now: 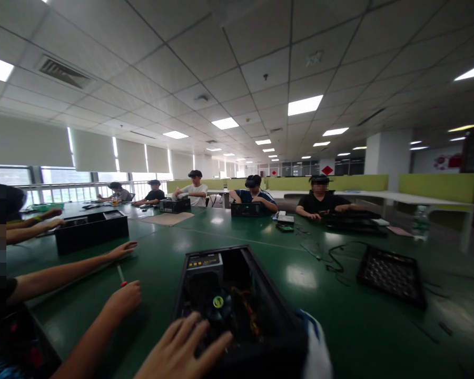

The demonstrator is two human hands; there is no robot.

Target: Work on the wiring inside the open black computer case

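Observation:
My left hand (184,345) is open, palm down with its fingers spread, over the near left part of an open black computer case (274,316). I cannot tell whether the fingertips touch anything inside. In the case are a power supply (204,260) with a yellow-marked label, a fan with a round yellow-green hub (218,301), and some coloured cables (253,316). A blurred white and blue item (316,342), its kind unclear, lies against the case's right side. My right hand does not show.
At left, a co-worker's hand (124,300) holds a red-handled screwdriver. Another black case (92,231) stands beyond. To the right lie a black perforated panel (393,273), loose cables (335,258) and a water bottle (421,223). Several people work across the green table (166,263).

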